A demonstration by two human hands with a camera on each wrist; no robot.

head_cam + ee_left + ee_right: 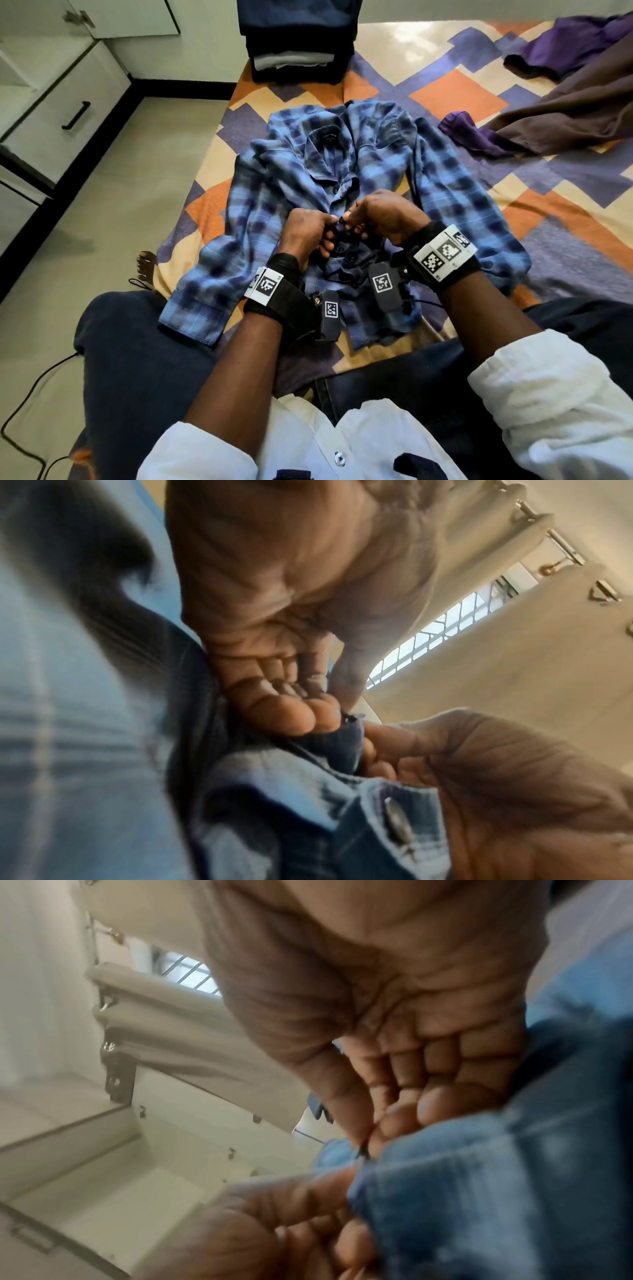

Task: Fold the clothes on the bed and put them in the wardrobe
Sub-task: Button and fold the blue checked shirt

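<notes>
- The bed, under a sheet of orange, cream and purple blocks, fills most of the room ahead of the seated person.
- Pale floor runs along its left side, with white cabinets and a black drawer handle beyond.
- A brown and purple heap of clothes lies unfolded at the far right of the bed.
- A stack of folded dark clothes stands at the bed's far end.
- The blue plaid shirt lies spread face up in the middle, sleeves out to either side.
- Left hand and right hand meet at the shirt's front, fingers curled and pinching the button placket from both sides.
- A black cable trails over the floor.
</notes>
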